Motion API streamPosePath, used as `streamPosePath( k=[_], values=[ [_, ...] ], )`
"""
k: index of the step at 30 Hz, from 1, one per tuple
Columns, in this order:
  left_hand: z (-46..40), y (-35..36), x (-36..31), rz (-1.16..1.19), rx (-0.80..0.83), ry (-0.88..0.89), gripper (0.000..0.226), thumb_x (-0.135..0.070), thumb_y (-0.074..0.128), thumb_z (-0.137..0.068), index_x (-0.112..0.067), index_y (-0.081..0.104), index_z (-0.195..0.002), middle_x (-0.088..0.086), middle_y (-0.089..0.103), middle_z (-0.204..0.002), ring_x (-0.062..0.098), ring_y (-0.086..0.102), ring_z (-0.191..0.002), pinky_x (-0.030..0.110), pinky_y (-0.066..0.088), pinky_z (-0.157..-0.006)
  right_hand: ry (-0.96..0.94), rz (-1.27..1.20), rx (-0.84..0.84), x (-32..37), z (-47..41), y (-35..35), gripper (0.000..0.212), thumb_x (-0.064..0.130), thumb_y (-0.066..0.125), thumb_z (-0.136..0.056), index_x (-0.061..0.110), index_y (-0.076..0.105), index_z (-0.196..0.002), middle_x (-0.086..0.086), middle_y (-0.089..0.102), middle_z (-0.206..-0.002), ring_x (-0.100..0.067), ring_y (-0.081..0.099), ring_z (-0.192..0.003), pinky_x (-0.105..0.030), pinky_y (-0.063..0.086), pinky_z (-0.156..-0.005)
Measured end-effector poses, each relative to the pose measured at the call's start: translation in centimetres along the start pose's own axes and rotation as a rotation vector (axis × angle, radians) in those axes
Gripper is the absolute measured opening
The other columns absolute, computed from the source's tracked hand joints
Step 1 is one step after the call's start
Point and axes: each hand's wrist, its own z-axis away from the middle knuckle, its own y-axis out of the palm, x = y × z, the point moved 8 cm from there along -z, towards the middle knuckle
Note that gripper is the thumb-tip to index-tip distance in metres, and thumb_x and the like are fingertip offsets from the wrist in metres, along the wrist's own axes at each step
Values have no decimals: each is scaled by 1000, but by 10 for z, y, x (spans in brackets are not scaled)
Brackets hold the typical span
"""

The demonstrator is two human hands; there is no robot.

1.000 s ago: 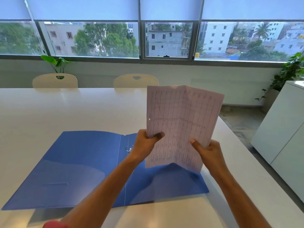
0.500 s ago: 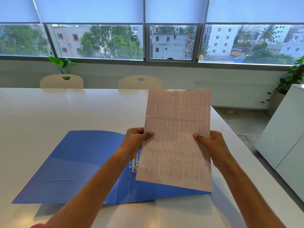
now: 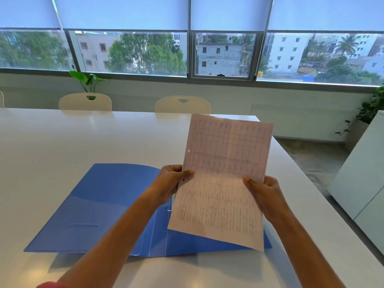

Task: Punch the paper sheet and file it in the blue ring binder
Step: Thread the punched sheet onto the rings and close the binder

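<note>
Already punched, judging by the hole at its left edge, the paper sheet (image 3: 224,179) is pinched by left hand (image 3: 172,181) and right hand (image 3: 264,194) above the open blue ring binder (image 3: 99,206); next, that hole must meet the metal ring (image 3: 168,208).

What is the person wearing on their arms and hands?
Very little. Both forearms are bare from the frame's bottom edge up to the wrists, and the left hand and right hand show no gloves, rings or watch. Only a bit of red or pink sleeve shows at the left arm's bottom edge.
</note>
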Motion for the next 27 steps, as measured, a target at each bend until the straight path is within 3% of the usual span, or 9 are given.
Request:
streamPosePath(
  k=[5, 10, 13, 17, 21, 24, 27],
  values=[
    [4, 5, -20, -71, 17, 113, 17, -11, 59, -89, -8, 70, -103, 12, 73, -105, 33, 68, -100, 52, 54, -89, -146, 103, -71, 20, 1, -5, 13, 18, 57, -92, 12, 66, -85, 3, 74, -74, -23, 73, -69, -29, 60, -63],
    [9, 13, -39, -63, 11, 283, 21, -10, 60, -87, -11, 69, -105, 5, 74, -104, 26, 70, -100, 38, 58, -84, -262, 153, -102, 38, 2, -10, 14, 28, 60, -87, 16, 65, -81, 16, 73, -77, -16, 71, -70, -24, 60, -62],
    [9, 15, -20, -64, -18, 261, 20, -6, 58, -89, -13, 70, -104, 1, 76, -99, 22, 71, -95, 35, 59, -81, -244, 199, -77, 26, 4, -6, 12, 28, 62, -86, 17, 66, -84, 16, 73, -77, -15, 72, -71, -21, 58, -58],
    [8, 13, 1, -59, -91, 246, 18, -9, 58, -91, -17, 71, -100, 3, 75, -100, 26, 71, -95, 40, 58, -83, -222, 204, -82, 8, 10, -3, 25, 35, 59, -79, 13, 67, -88, 10, 73, -78, -20, 72, -71, -21, 57, -58],
    [11, 10, -9, -73, -134, 301, 14, -7, 61, -89, -12, 71, -96, 0, 76, -91, 21, 73, -88, 31, 60, -74, -257, 247, -156, 24, 9, -9, 13, 34, 60, -88, 23, 65, -83, 11, 71, -69, -8, 70, -65, -20, 55, -54],
    [11, 3, -18, -100, -133, 306, 8, -4, 62, -88, -5, 70, -88, 2, 76, -85, 21, 73, -82, 28, 59, -70, -282, 335, -164, 38, 6, -11, 9, 26, 58, -92, 30, 61, -84, 13, 68, -79, 2, 68, -63, -14, 51, -52],
    [13, -5, -18, -167, -115, 273, 5, -4, 65, -86, -5, 69, -86, 3, 76, -83, 22, 73, -80, 27, 59, -68, -268, 395, -117, 43, 3, -4, 9, 26, 58, -92, 31, 61, -85, 13, 69, -80, 2, 68, -64, -13, 51, -52]
  ],
)
